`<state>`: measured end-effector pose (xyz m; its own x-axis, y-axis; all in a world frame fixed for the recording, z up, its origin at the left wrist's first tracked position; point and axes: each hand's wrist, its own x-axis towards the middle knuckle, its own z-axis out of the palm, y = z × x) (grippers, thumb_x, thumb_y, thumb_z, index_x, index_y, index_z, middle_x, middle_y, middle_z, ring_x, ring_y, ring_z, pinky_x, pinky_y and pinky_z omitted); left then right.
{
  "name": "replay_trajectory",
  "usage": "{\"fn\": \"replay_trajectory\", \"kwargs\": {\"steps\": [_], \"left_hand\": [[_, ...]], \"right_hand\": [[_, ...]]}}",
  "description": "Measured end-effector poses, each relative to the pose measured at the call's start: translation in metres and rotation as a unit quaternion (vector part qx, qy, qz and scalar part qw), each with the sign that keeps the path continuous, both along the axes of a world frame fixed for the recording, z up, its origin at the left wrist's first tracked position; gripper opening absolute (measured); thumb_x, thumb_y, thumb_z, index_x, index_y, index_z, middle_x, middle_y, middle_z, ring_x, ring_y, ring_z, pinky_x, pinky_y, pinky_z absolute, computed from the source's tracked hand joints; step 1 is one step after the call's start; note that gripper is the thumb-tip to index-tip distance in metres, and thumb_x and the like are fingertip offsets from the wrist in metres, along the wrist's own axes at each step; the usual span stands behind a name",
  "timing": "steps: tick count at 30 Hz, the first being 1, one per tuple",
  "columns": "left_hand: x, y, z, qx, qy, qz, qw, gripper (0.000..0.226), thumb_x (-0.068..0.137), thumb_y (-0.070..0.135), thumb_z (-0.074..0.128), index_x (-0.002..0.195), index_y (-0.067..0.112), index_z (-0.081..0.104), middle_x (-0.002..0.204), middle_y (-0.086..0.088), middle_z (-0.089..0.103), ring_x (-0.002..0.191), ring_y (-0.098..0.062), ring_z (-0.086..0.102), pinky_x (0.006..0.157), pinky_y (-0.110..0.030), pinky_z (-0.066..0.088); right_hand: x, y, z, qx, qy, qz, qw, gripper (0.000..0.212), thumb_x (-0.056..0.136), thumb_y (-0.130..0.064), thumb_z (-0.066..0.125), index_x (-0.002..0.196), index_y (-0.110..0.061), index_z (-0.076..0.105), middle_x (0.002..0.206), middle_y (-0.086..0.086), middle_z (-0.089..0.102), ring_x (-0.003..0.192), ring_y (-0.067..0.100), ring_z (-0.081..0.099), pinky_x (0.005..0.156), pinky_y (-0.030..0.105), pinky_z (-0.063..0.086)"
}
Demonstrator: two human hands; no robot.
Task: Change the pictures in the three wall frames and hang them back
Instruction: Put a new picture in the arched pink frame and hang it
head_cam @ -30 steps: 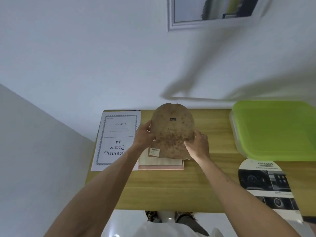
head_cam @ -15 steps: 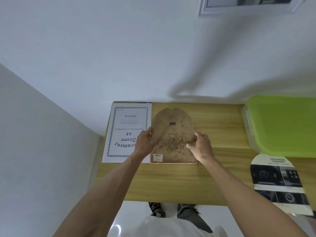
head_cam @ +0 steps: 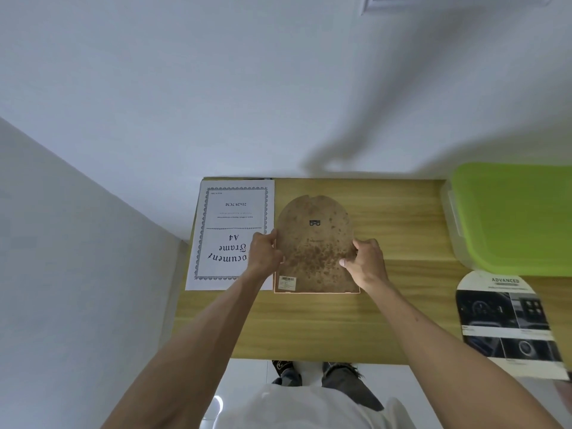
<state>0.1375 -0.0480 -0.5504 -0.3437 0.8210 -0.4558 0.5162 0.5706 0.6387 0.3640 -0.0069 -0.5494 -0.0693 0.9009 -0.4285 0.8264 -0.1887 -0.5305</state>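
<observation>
Both hands have lowered the backing board onto the frame.

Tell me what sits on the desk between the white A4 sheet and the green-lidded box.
In the head view, the arched brown backing board lies there, gripped by the left hand and the right hand. Bare desk runs from it to the box.

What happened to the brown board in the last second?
The brown arched backing board went down: a second ago both hands held it tilted up above the pink frame, and now it lies flat in that frame. The left hand and right hand kept gripping its two side edges. The A4 sheet, green-lidded box and arched car picture stayed put on the table.
</observation>
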Motion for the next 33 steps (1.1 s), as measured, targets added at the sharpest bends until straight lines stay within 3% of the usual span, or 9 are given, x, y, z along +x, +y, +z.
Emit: {"fn": "replay_trajectory", "kwargs": {"steps": [5,9,13,15,17,19,23,29,33], "left_hand": [[0.002,0.002,-0.002,-0.038,0.02,-0.012,0.999,0.064,0.077,-0.004,0.07,0.138,0.008,0.053,0.122,-0.014,0.047,0.109,-0.032,0.055,0.085,-0.033,0.048],[0.0,0.005,-0.002,-0.058,0.053,-0.044,0.996,0.052,0.082,0.002,0.07,0.132,0.006,0.057,0.11,-0.005,0.045,0.104,-0.029,0.054,0.083,-0.03,0.044],[0.002,0.015,0.005,-0.068,0.17,-0.192,0.964,0.027,0.087,0.005,0.061,0.114,0.005,0.063,0.117,-0.012,0.045,0.108,-0.035,0.054,0.089,-0.043,0.051],[0.006,0.024,0.013,-0.048,0.244,-0.256,0.934,0.029,0.081,0.001,0.068,0.109,0.002,0.064,0.127,-0.016,0.044,0.116,-0.035,0.048,0.093,-0.043,0.048],[0.014,0.036,0.017,-0.007,0.307,-0.316,0.898,0.045,0.078,-0.002,0.07,0.122,-0.002,0.058,0.139,-0.02,0.037,0.128,-0.037,0.038,0.106,-0.041,0.037],[0.02,0.05,0.015,0.011,0.334,-0.364,0.869,0.076,0.08,-0.002,0.07,0.145,-0.006,0.031,0.154,-0.026,0.02,0.142,-0.04,0.022,0.119,-0.041,0.022],[0.009,0.075,0.004,-0.084,0.275,-0.436,0.853,0.138,0.062,0.013,0.09,0.151,-0.003,-0.014,0.16,-0.018,-0.019,0.15,-0.029,-0.012,0.123,-0.037,0.005],[-0.002,0.087,-0.008,-0.119,0.245,-0.466,0.842,0.151,0.053,0.02,0.096,0.152,0.003,-0.016,0.16,-0.008,-0.027,0.149,-0.023,-0.017,0.118,-0.043,0.027],[-0.006,0.089,-0.01,-0.123,0.231,-0.466,0.845,0.151,0.054,0.022,0.095,0.151,0.005,-0.019,0.159,-0.007,-0.029,0.148,-0.022,-0.02,0.12,-0.043,0.023]], "right_hand": [[-0.002,0.002,-0.002,0.006,-0.051,0.035,0.998,0.047,0.085,-0.019,0.076,0.125,0.0,0.061,0.121,0.013,0.046,0.112,0.027,0.053,0.095,0.023,0.04],[-0.008,0.005,0.0,0.015,-0.1,0.075,0.992,0.039,0.086,-0.022,0.076,0.114,0.001,0.062,0.118,0.015,0.047,0.11,0.032,0.054,0.097,0.036,0.048],[-0.016,0.014,0.009,0.012,-0.168,0.123,0.978,0.069,0.084,-0.024,0.077,0.137,0.002,0.042,0.133,0.019,0.038,0.119,0.031,0.05,0.093,0.036,0.051],[-0.02,0.026,0.013,0.03,-0.201,0.196,0.959,0.1,0.079,-0.025,0.082,0.151,-0.002,0.019,0.149,0.021,0.024,0.135,0.033,0.037,0.104,0.038,0.046],[-0.026,0.041,0.015,0.042,-0.24,0.298,0.923,0.126,0.074,-0.028,0.086,0.156,-0.005,-0.007,0.162,0.02,-0.003,0.15,0.035,0.011,0.121,0.042,0.025],[-0.034,0.057,0.014,0.031,-0.268,0.366,0.891,0.138,0.07,-0.029,0.088,0.154,-0.007,-0.02,0.162,0.016,-0.02,0.152,0.034,-0.008,0.124,0.045,0.009],[-0.046,0.078,0.007,-0.018,-0.282,0.436,0.855,0.146,0.066,-0.029,0.091,0.151,-0.01,-0.027,0.159,0.011,-0.033,0.149,0.029,-0.021,0.123,0.041,0.004],[-0.041,0.09,0.007,-0.066,-0.225,0.439,0.867,0.148,0.063,-0.027,0.092,0.152,-0.018,-0.026,0.157,0.0,-0.036,0.148,0.02,-0.025,0.122,0.038,0.02],[-0.042,0.092,0.005,-0.067,-0.224,0.435,0.87,0.149,0.062,-0.026,0.093,0.152,-0.02,-0.027,0.157,-0.002,-0.037,0.148,0.019,-0.027,0.121,0.038,0.025]]}}
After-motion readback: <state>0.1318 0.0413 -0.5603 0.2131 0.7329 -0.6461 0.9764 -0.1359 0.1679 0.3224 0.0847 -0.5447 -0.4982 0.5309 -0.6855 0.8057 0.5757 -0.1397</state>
